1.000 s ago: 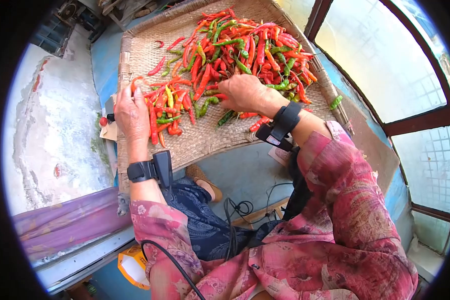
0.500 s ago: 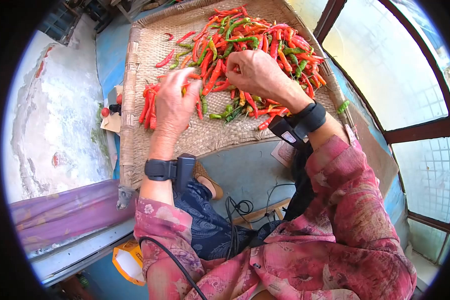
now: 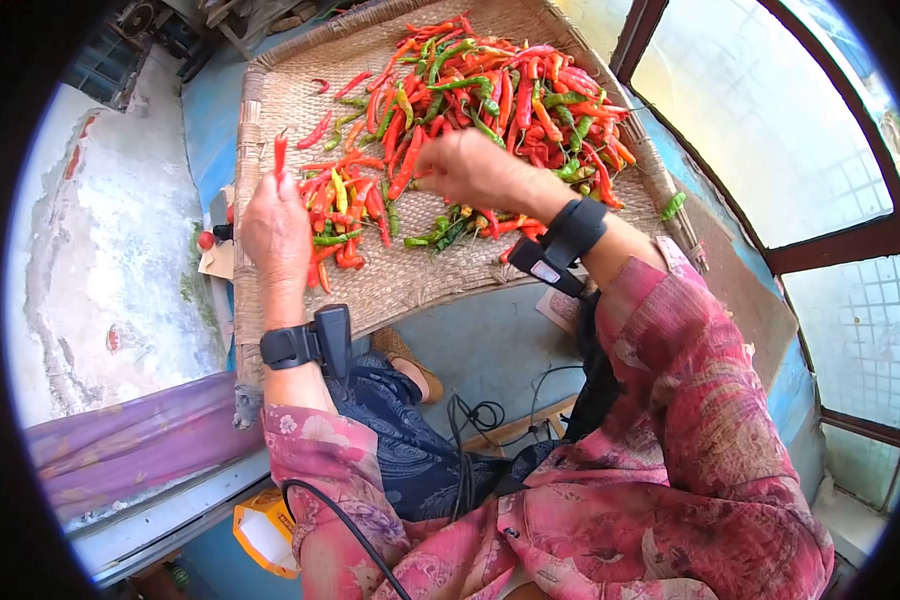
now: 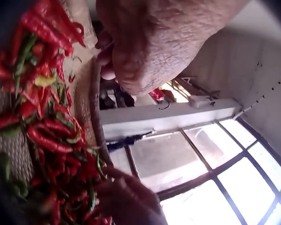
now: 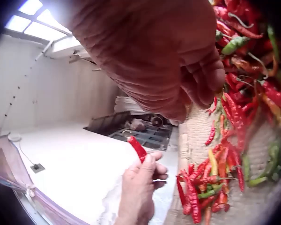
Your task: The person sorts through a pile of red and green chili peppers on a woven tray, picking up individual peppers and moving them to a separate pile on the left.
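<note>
My left hand (image 3: 276, 235) holds a red chili pepper (image 3: 280, 153) upright between thumb and fingers, over the left side of a woven tray (image 3: 280, 105). The pepper's red body (image 5: 137, 149) also stands out above the fingers in the right wrist view. My right hand (image 3: 485, 172), slightly blurred, hovers at the near edge of a big heap of red and green chili peppers (image 3: 520, 95). Its fingers (image 5: 210, 77) bend loosely downward, with no pepper visible in them. Beside the left hand lies a smaller pile of mostly red peppers (image 3: 350, 205).
A few green peppers (image 3: 432, 236) lie near the tray's front edge, and one green pepper (image 3: 673, 206) lies on the right rim. A window (image 3: 760, 110) borders the right side, a pale wall (image 3: 120, 240) the left. Cables (image 3: 480, 415) hang below the tray.
My left hand reached right toward the right hand half a second ago, then came back left with a red pepper raised. The right hand stays by the heap. The head view shifted and returned.
</note>
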A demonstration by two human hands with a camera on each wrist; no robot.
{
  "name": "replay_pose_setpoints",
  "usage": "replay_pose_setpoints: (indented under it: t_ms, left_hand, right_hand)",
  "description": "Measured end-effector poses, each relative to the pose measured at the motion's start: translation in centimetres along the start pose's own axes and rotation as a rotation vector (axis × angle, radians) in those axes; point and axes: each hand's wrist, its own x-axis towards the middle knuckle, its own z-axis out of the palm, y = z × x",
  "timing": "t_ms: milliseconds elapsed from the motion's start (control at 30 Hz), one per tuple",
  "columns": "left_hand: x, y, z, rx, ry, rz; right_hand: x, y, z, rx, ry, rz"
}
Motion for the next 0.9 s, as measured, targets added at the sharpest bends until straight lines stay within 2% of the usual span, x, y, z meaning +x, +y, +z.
replay_pose_setpoints:
  t_ms: [67, 100, 167, 200, 267, 333, 400, 467, 500, 567, 600, 667, 700, 733, 800, 867, 900]
  left_hand:
    - [0.4, -3.2, 0.7, 0.185, 0.086, 0.027]
    - [0.5, -3.7, 0.5, 0.217, -0.003, -0.059]
    - [0.0, -4.4, 0.6, 0.255, 0.017, 0.003]
    - [-0.2, -4.2, 0.3, 0.291, 0.039, 0.070]
    - [-0.4, -3.4, 0.1, 0.254, 0.036, 0.059]
    - [-0.2, -1.6, 0.0, 0.095, 0.193, 0.296]
    - [-0.6, 0.2, 0.2, 0.045, 0.180, 0.296]
    - [-0.9, 1.8, 0.4, -0.107, 0.138, 0.416]
    - [-1.2, 2.6, 0.5, -0.106, 0.137, 0.416]
    - [-1.9, 4.0, 0.8, -0.274, -0.144, 0.375]
    - [-2.2, 4.2, 1.3, -0.277, -0.147, 0.379]
    - [-2.9, 4.4, 2.6, -0.293, -0.289, 0.527]
    - [-3.1, 4.9, 2.4, -0.257, -0.361, 0.514]
    - [-3.2, 5.0, 2.6, -0.259, -0.361, 0.516]
    - [-3.5, 5.2, 3.2, -0.295, -0.300, 0.509]
    - [-3.1, 5.2, 3.2, -0.272, -0.287, 0.544]
    - [-2.8, 5.4, 2.8, -0.302, -0.342, 0.463]
  right_hand:
    - [-0.7, -0.8, 1.1, -0.150, -0.305, -0.001]
    - [-1.0, -1.3, 1.8, -0.258, -0.355, 0.023]
    - [-1.3, -2.1, 2.7, -0.372, -0.451, 0.020]
    - [-1.5, -2.1, 3.2, -0.372, -0.454, 0.014]
    - [-1.8, -2.1, 4.2, -0.425, -0.416, -0.021]
    - [-1.6, -2.4, 4.3, -0.462, -0.458, 0.000]
    - [-1.7, -2.4, 4.5, -0.497, -0.410, -0.038]
    - [-2.0, -2.3, 4.7, -0.517, -0.378, -0.084]
    - [-2.2, -2.1, 4.9, -0.538, -0.343, -0.125]
    - [-2.4, -1.7, 5.0, -0.528, -0.327, -0.124]
    - [-2.4, -1.7, 4.6, -0.519, -0.312, -0.124]
    - [-2.2, -1.5, 3.8, -0.516, -0.266, -0.107]
    - [-1.9, -1.7, 3.2, -0.509, -0.222, -0.097]
    - [-1.5, -1.9, 2.2, -0.511, -0.222, -0.094]
    - [-0.6, -1.9, 0.6, -0.361, -0.364, 0.060]
    - [-0.4, -1.1, 0.2, -0.272, -0.361, 0.077]
    - [-0.2, -0.8, 0.0, -0.395, -0.322, -0.105]
